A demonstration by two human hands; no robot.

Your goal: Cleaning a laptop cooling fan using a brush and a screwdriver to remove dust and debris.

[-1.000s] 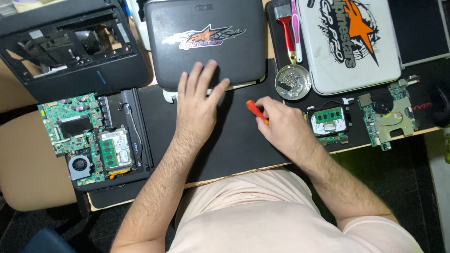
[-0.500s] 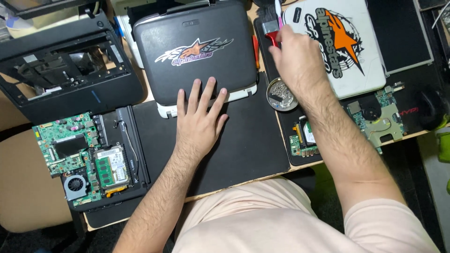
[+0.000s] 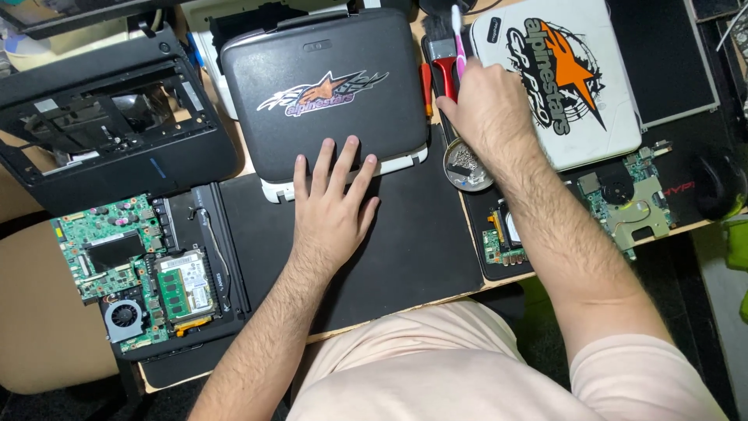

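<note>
The left hand (image 3: 331, 210) lies flat and empty, fingers spread, its fingertips on the near edge of the closed dark grey laptop with a star-shaped sticker on its lid (image 3: 323, 93) and its palm on the black rectangular mat (image 3: 405, 257) that covers the worktop (image 3: 389, 316). The laptop sits with its long axis across the view, hinge side pointing away from the person. The right hand (image 3: 491, 109) reaches to the far edge of the mat and rests on the red handle of a flat paintbrush (image 3: 442, 58); whether it grips it cannot be told. The brush lies lengthwise away from the person, dark bristles pointing outward, beside a pink-handled toothbrush (image 3: 458, 43). Just near the wrist stands a small round metal dish of screws (image 3: 467, 165). Further out lie a white laptop lid with an orange star sticker (image 3: 569, 86), a green circuit board with a fan (image 3: 125, 273) and a black plastic laptop shell (image 3: 109, 132).
</note>
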